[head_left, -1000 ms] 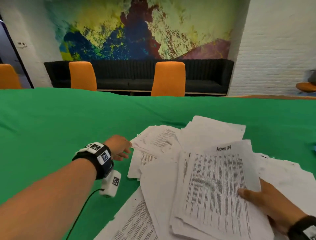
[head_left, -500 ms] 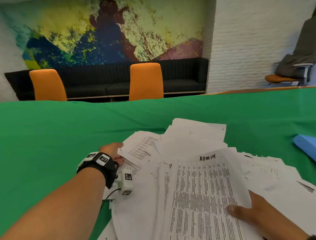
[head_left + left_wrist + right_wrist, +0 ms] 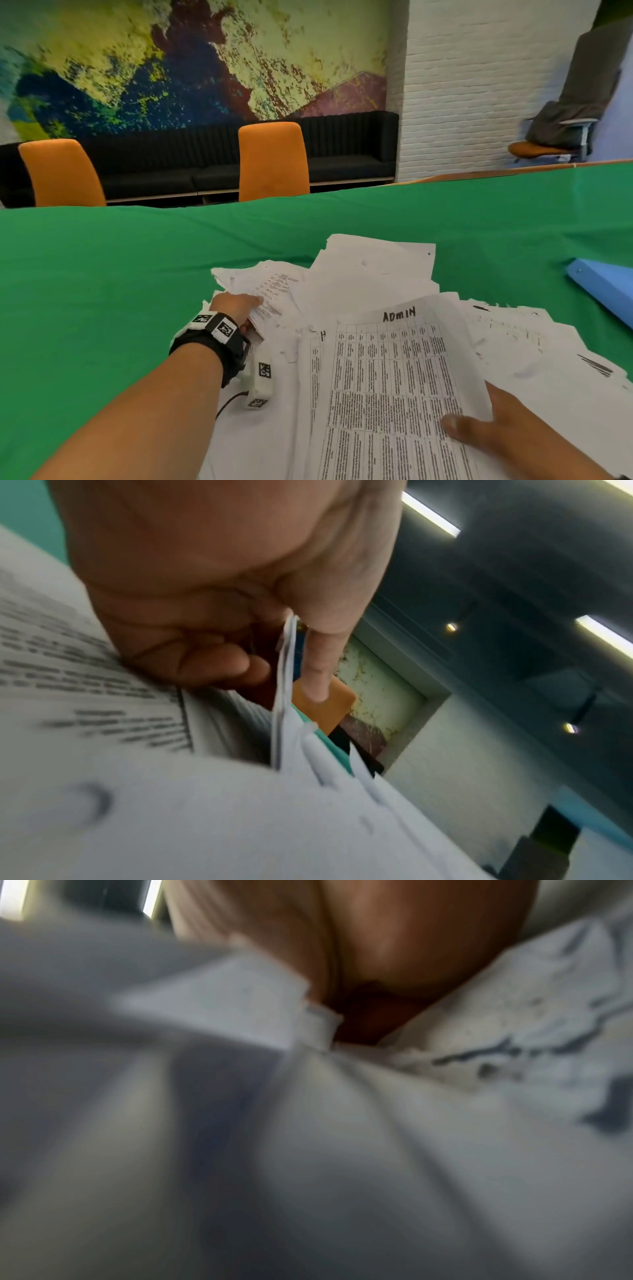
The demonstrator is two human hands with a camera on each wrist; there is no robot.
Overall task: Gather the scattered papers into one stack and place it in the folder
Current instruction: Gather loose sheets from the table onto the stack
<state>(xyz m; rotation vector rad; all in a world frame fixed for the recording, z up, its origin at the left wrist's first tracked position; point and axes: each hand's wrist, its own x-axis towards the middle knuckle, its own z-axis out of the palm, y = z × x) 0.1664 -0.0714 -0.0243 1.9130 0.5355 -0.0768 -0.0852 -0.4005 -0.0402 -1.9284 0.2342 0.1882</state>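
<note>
A loose pile of white printed papers (image 3: 370, 284) lies on the green tablecloth, topped by a table sheet headed "ADMIN" (image 3: 387, 383). My left hand (image 3: 239, 305) is at the pile's left edge. In the left wrist view, the left hand (image 3: 284, 674) pinches the edges of a few sheets (image 3: 286, 653) between thumb and fingers. My right hand (image 3: 479, 428) holds the near right side of the pile, thumb on top of the ADMIN sheet, fingers hidden beneath. The right wrist view is blurred: the right hand (image 3: 394, 961) against crumpled paper (image 3: 308, 1123). A light blue folder (image 3: 609, 287) lies at the right.
The green-covered table (image 3: 102, 291) stretches to the left and far side of the pile. Two orange chairs (image 3: 274, 161) stand behind its far edge, before a black sofa (image 3: 342, 154). Another chair with grey cloth over it (image 3: 555, 137) is at the far right.
My left hand moved right to the pile's left edge and took hold of some sheets. The view swung right, bringing the blue folder into sight. The right hand stays on the pile.
</note>
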